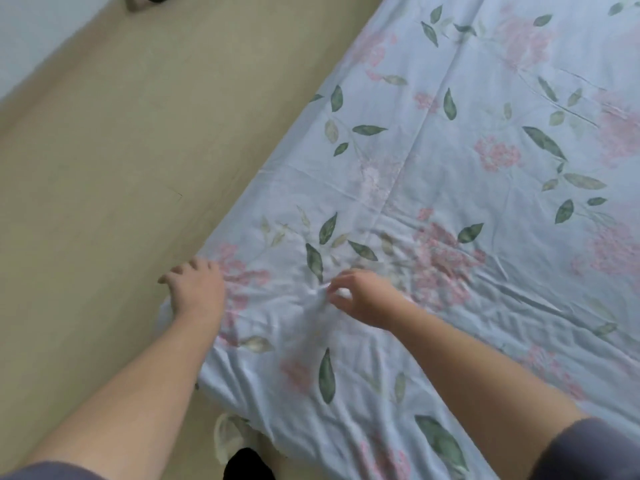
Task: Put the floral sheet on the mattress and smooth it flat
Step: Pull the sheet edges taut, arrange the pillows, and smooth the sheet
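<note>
The floral sheet point(450, 188), pale blue with pink flowers and green leaves, lies spread over the mattress and fills the right of the head view. It is wrinkled near me and flatter farther off, with long fold creases. My left hand point(195, 285) rests on the sheet's left edge, its fingers loosely curled over that edge. My right hand point(360, 296) pinches a small bunch of sheet fabric between thumb and fingers in the wrinkled area. The mattress itself is hidden under the sheet.
Beige floor point(114, 174) runs along the left of the bed. A dark object point(149, 0) stands at the top edge by a pale wall. A white slipper point(225, 436) and a dark foot point(247, 464) are at the bottom.
</note>
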`<state>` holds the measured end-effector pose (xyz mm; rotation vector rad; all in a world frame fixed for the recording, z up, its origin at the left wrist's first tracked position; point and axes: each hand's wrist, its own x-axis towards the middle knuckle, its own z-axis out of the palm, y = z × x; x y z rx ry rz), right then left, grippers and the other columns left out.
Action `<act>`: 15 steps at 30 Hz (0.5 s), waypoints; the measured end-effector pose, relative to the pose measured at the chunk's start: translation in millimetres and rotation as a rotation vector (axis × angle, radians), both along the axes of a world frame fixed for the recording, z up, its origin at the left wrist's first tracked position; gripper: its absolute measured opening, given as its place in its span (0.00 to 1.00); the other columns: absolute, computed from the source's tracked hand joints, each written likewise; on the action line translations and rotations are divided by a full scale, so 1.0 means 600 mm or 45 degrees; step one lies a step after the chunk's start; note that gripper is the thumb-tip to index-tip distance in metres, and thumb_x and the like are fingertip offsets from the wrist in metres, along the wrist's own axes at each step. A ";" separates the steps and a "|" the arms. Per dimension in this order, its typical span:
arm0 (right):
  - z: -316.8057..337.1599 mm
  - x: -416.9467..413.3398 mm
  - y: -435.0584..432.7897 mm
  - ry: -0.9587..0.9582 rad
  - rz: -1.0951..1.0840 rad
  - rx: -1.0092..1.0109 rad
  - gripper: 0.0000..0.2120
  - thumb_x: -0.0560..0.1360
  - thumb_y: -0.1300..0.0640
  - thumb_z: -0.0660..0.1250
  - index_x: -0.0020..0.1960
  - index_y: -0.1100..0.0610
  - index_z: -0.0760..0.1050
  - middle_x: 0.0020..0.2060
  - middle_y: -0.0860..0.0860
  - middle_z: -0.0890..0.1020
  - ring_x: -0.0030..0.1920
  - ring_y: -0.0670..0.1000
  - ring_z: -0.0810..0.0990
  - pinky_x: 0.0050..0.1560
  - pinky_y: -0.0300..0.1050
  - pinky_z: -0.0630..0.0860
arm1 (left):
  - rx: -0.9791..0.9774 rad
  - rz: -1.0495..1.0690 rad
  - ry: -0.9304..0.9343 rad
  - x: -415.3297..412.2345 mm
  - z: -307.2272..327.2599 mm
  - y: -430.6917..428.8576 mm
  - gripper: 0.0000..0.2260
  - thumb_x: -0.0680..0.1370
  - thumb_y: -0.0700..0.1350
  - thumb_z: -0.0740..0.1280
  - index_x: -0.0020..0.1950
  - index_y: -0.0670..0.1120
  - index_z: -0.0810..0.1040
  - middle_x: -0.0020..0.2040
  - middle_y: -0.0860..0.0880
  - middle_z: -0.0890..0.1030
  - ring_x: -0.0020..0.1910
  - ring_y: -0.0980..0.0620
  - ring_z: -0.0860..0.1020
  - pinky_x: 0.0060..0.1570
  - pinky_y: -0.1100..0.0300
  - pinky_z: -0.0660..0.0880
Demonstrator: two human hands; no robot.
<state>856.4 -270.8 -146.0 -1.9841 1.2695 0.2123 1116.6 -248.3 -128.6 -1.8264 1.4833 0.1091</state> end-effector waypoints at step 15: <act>-0.037 0.078 -0.102 0.477 -0.443 0.180 0.26 0.77 0.46 0.61 0.72 0.34 0.56 0.78 0.49 0.41 0.76 0.65 0.41 0.68 0.73 0.51 | 0.340 -0.818 0.257 -0.054 -0.051 -0.261 0.35 0.79 0.58 0.58 0.77 0.43 0.45 0.76 0.34 0.50 0.75 0.37 0.52 0.64 0.41 0.65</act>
